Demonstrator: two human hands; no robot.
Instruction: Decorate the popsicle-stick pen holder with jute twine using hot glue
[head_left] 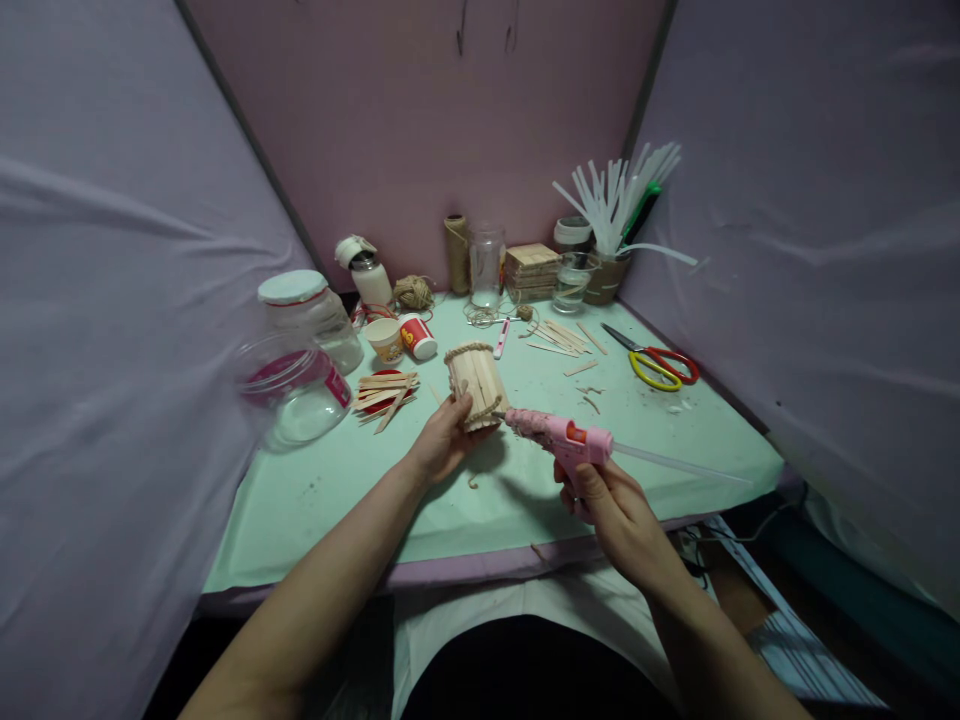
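My left hand grips the lower left side of a small round container of wooden sticks, tilted above the table. Twisted cord runs around its top rim and along its lower edge. My right hand is wrapped round the handle of a pink glue gun. The gun points left, its metal nozzle at the cord on the container's lower right edge; whether it touches is too small to tell. A long clear glue stick sticks out of the gun's back.
Scissors lie at the right beside loose sticks. More sticks rest on a red lid at the left, near clear jars. Behind stand twine, a glass jar and a pot of glue sticks.
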